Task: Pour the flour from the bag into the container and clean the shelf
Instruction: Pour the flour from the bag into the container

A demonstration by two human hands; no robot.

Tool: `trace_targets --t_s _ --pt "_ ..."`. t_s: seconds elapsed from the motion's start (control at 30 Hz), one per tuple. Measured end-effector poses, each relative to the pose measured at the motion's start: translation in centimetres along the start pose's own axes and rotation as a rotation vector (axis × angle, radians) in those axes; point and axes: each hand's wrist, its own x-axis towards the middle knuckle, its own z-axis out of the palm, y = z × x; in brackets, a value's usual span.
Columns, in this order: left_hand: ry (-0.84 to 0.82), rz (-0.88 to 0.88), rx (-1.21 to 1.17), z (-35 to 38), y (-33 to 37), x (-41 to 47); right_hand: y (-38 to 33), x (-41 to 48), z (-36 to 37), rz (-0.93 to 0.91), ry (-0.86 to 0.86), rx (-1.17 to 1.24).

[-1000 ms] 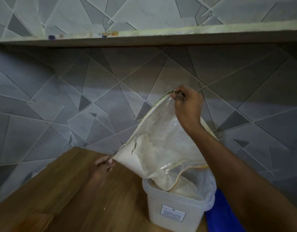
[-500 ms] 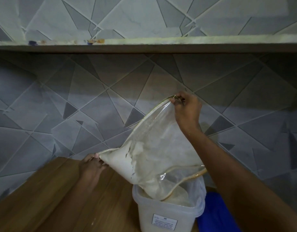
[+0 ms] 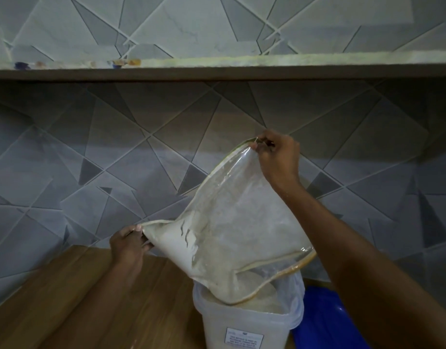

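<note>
Bag (image 3: 229, 222) lifted slightly, left hand (image 3: 127, 248) and right hand (image 3: 279, 159) pinching corners, flour (image 3: 267, 304) in container (image 3: 242, 326)

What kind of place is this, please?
Probably a home kitchen or pantry: a grey wall of geometric tiles, a brown wooden counter, and a clear plastic bag of flour tipped into a translucent white plastic container.

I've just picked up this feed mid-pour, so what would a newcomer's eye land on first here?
The clear bag, tipped mouth-down into the translucent container at bottom centre, with flour heaped along its lower left side. The right hand pinches the bag's raised top corner while the left hand grips its low left corner above the wooden counter. A blue object sits just right of the container.
</note>
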Motion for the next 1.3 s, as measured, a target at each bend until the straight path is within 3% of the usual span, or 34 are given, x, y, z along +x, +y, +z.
trace_targets --t_s 1.3 --pt "-0.044 0.185 0.168 4.7 2.8 -1.8 1.8 0.2 -3.2 0.036 0.239 0.105"
